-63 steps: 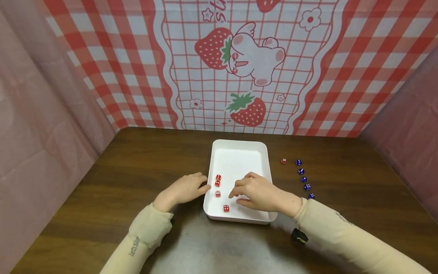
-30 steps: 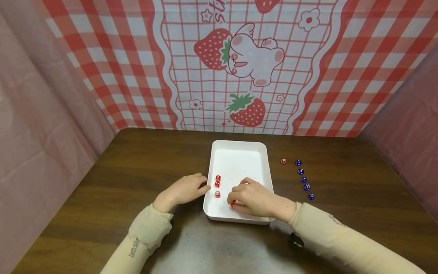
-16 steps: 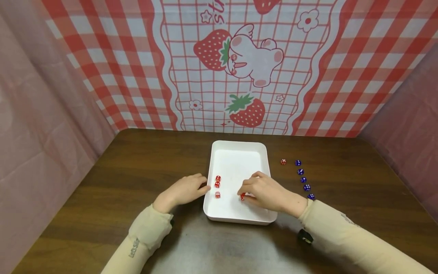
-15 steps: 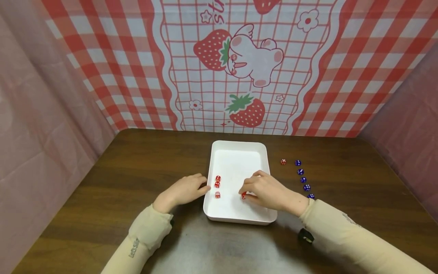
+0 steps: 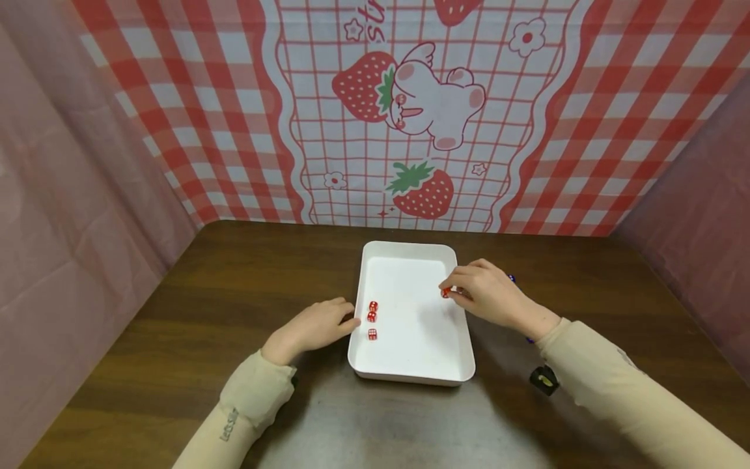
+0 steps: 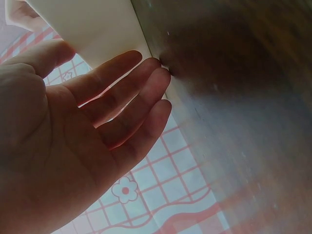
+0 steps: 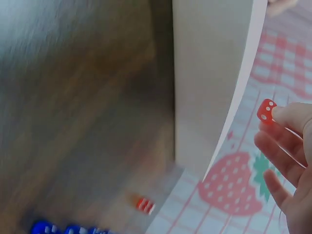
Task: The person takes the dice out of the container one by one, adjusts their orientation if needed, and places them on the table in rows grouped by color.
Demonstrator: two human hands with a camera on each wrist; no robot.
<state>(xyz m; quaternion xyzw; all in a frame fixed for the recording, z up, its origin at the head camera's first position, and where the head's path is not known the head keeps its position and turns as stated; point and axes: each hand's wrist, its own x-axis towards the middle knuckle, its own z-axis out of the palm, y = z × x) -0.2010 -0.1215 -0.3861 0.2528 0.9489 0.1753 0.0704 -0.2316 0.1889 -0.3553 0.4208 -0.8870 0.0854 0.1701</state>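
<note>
A red die [image 5: 445, 293] with white pips is pinched between the thumb and fingers of my right hand [image 5: 491, 293], above the right rim of the white tray [image 5: 410, 376]. In the right wrist view the same red die [image 7: 266, 110] shows at the fingertips. My left hand [image 5: 313, 324] lies at the tray's left side, its fingers extended against the outer wall; the left wrist view shows the left hand [image 6: 92, 117] with nothing in it. Inside the tray, along the left, are three red dice [image 5: 372, 334].
On the brown table right of the tray lie blue dice [image 7: 45, 227] and another red die [image 7: 145, 205], mostly hidden by my right hand in the head view. A checked strawberry cloth [image 5: 422, 189] hangs at the back, with pink curtains at both sides.
My right hand took hold of the red die near the tray's front, then lifted it and carried it right and away to the right rim. The left hand has stayed put.
</note>
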